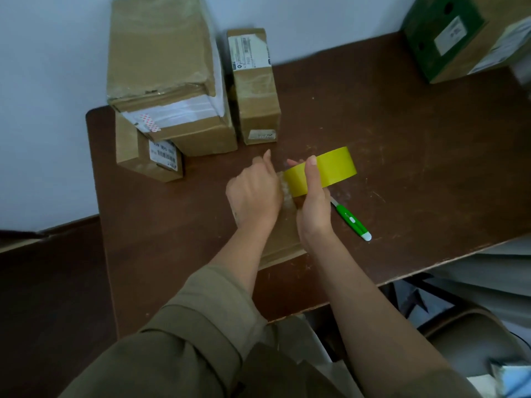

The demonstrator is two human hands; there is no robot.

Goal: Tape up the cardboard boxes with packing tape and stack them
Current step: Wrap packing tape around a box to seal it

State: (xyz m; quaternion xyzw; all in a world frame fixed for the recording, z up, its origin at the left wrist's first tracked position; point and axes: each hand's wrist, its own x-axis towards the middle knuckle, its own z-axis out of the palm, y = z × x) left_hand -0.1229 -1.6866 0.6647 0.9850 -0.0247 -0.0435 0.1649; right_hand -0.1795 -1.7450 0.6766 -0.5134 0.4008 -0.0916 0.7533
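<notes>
A flat brown cardboard box [283,239] lies near the front edge of the dark brown wooden table [402,139], largely hidden beneath both forearms. Above it, a yellow roll of packing tape [330,170] is held in the closed grip of the right hand [314,205]. The left hand [254,193] is curled at the tape's loose end; what its grip holds cannot be told. A green and white utility knife [352,219] lies just beside the right hand. Farther back, a stack of brown cardboard boxes [163,81] is seen beside an upright narrow brown box [257,90].

Scuffed dark brown wooden table [402,145] against pale wall [43,96]; green-and-white plastic utility knife [352,219] lying flat on it; grey chair [474,337] at lower right.
</notes>
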